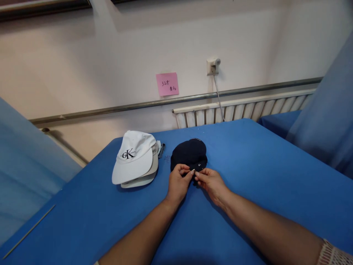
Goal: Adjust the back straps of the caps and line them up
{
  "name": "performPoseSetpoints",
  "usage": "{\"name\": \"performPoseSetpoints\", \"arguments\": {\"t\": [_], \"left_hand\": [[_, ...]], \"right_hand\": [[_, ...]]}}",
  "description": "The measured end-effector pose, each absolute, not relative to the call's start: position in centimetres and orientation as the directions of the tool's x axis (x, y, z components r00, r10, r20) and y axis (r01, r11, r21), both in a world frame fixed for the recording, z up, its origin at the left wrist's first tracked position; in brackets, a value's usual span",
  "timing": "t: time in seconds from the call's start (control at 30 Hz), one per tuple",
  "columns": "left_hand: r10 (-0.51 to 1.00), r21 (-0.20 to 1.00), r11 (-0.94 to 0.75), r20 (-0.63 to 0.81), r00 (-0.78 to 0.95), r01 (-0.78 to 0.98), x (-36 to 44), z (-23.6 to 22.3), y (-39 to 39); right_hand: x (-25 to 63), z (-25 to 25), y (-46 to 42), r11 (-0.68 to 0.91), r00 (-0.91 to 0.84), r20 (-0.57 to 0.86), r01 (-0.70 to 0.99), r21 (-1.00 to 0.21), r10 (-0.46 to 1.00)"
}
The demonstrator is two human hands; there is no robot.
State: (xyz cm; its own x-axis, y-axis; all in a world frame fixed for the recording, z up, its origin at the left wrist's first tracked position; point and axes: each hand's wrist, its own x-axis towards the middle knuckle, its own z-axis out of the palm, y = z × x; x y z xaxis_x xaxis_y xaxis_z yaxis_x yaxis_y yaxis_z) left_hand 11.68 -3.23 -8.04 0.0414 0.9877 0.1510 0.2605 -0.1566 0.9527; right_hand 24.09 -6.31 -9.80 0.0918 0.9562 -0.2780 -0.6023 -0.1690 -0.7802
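A dark, nearly black cap (189, 152) lies on the blue table, its rounded crown toward the wall. At its near edge, my left hand (179, 182) is closed in a pinch on the cap. Close beside it, my right hand (211, 184) pinches the same edge, fingertips almost meeting those of the left. The part between the fingertips is small and mostly covered, so I cannot tell if it is a strap. To the left sits a stack of pale caps (138, 147), the top one white with black "CK" lettering.
The blue-covered table (261, 176) reaches the wall, near a white radiator (242, 108) and a rail (124, 108). A thin stick (29, 232) lies at the left edge. Blue curtains (24, 162) hang on both sides. A pink note (167, 84) and a plugged socket (212, 67) are on the wall.
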Motion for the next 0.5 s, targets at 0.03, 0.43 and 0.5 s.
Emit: {"name": "performPoseSetpoints", "arguments": {"t": [0.03, 0.43, 0.5], "left_hand": [[0.987, 0.953, -0.158, 0.152, 0.042, 0.26, 11.68, -8.08, -3.23], [0.974, 0.918, -0.228, 0.217, 0.069, 0.323, 11.47, -8.14, -3.08], [0.967, 0.899, -0.255, 0.243, 0.079, 0.356, 11.46, -7.8, -3.17]], "right_hand": [[24.11, -9.78, -6.32, -0.172, 0.091, -0.281, -0.603, -0.779, 0.955], [24.24, -9.7, -6.18, -0.142, 0.117, -0.244, -0.55, -0.823, 0.963], [24.32, -9.75, -6.04, -0.12, 0.132, -0.217, -0.516, -0.848, 0.967]]}}
